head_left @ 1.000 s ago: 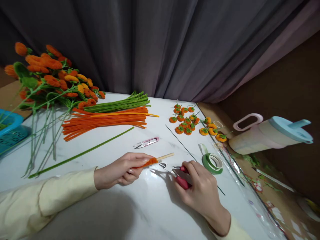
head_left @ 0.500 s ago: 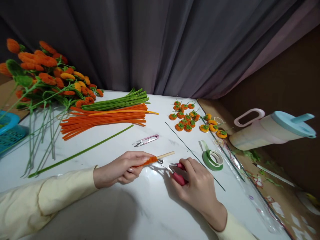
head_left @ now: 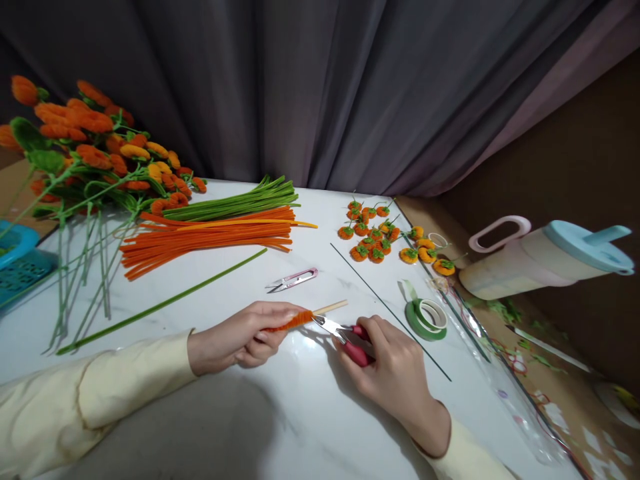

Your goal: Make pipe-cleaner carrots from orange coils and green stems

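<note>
While the left hand (head_left: 260,337) pinches a fuzzy orange chenille coil (head_left: 299,321) wound around a pale wooden stick (head_left: 333,307), the right hand (head_left: 395,370) has its fingers wrapped on red-handled metal pliers (head_left: 331,327), tips at the coil's end; can't tell if they grip. Coil is between the hands, above the white marbled tabletop (head_left: 300,427). Progress, judged by layout: small orange-and-green round heads (head_left: 376,252) look done; coil wound, not yet off stick; straight orange chenille stems (head_left: 210,241) remain. Room mostly nearside; pink metal snips (head_left: 295,280) just beyond left hand, tabletop's right edge past green tape roll (head_left: 417,321).
</note>
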### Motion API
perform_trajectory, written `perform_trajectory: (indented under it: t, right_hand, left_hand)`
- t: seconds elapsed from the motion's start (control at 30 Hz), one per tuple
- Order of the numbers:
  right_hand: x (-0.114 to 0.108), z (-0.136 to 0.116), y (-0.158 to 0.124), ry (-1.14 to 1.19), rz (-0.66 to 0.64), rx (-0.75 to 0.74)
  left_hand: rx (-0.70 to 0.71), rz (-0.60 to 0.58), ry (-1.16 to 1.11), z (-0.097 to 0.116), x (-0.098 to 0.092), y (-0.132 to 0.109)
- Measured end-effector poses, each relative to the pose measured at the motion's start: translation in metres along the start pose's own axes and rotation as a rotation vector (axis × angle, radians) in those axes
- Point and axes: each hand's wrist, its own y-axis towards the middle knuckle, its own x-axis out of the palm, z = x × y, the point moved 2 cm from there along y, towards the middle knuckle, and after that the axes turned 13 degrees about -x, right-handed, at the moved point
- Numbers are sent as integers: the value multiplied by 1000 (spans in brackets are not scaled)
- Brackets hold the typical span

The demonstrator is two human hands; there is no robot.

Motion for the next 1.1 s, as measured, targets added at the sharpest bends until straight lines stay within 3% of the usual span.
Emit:
perform_trajectory:
  t: [1.1]
  right_hand:
    - [-7, 9, 0, 56, 1, -30]
  left_hand:
    - [-5, -20, 27, -3, 0, 0]
